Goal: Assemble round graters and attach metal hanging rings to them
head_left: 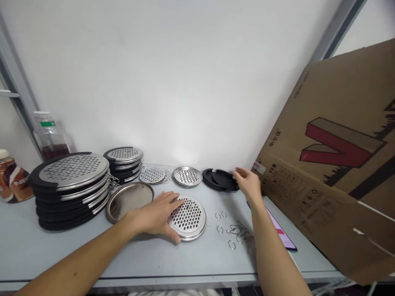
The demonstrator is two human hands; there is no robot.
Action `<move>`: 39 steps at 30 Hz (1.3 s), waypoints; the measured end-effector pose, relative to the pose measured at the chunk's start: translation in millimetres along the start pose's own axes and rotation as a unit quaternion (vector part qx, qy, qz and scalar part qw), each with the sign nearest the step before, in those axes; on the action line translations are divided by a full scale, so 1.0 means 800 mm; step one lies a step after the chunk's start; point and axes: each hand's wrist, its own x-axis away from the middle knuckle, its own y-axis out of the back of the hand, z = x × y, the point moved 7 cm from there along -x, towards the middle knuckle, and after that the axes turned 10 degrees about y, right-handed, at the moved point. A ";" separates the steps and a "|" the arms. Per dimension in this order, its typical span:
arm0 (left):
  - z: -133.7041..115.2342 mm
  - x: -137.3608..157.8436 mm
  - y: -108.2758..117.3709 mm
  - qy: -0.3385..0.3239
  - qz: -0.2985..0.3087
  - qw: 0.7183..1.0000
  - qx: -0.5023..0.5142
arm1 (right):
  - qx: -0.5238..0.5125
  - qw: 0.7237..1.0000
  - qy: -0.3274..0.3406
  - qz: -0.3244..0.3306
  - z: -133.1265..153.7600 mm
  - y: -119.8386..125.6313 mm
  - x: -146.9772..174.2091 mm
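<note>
My left hand (160, 216) lies with its fingers spread on the left side of a round metal grater plate (193, 216) in the middle of the table. Under that wrist is a plain shallow metal dish (129, 199), partly covered by the hand. Farther right, my right hand (248, 183) pinches the edge of a black round cover (226, 180), which is slightly blurred. It overlaps another black cover (208, 181) beside it. Metal rings (219, 229) and small chains or clips (239, 228) lie loose near my right forearm, which hides part of them.
At left stands a tall stack of grater plates in black covers (72, 185), with a smaller stack (123, 162) behind. More grater plates (187, 176) lie near the wall. A large cardboard box (324, 176) leans at right beside a phone (282, 230). Bottles (51, 135) stand far left.
</note>
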 end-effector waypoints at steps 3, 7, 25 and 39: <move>0.001 0.001 -0.001 0.004 0.005 1.000 0.002 | 0.095 0.991 -0.067 -0.072 -0.056 0.029 -0.012; 0.003 -0.001 -0.002 0.005 0.006 1.000 0.011 | 0.155 0.985 -0.063 -0.040 -0.083 0.015 -0.015; 0.005 -0.002 0.000 -0.030 -0.015 0.996 0.082 | 0.067 0.985 0.111 -0.115 -0.007 0.036 -0.011; 0.039 -0.014 0.051 0.045 -0.082 0.713 0.695 | -0.277 0.880 0.321 0.214 0.181 -0.042 0.091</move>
